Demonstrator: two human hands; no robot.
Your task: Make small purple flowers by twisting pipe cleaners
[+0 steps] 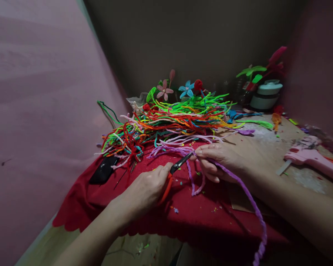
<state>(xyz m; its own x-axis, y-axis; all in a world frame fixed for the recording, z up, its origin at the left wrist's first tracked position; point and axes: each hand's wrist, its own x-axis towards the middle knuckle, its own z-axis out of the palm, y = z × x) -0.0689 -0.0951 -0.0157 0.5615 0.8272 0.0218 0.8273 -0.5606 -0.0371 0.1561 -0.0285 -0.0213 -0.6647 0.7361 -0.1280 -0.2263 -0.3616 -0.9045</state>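
My left hand is closed round red-handled pliers, whose dark jaws point right toward the other hand. My right hand pinches a purple pipe cleaner at its fingertips; the long fuzzy strand trails down to the lower right. Shorter purple ends hang below the right hand. Both hands hover over a red cloth on the table.
A heap of many-coloured pipe cleaners lies behind the hands. Finished pipe-cleaner flowers stand at the back. A black phone lies left, a pink glue gun right, a white lidded pot at the back right. Pink walls close in both sides.
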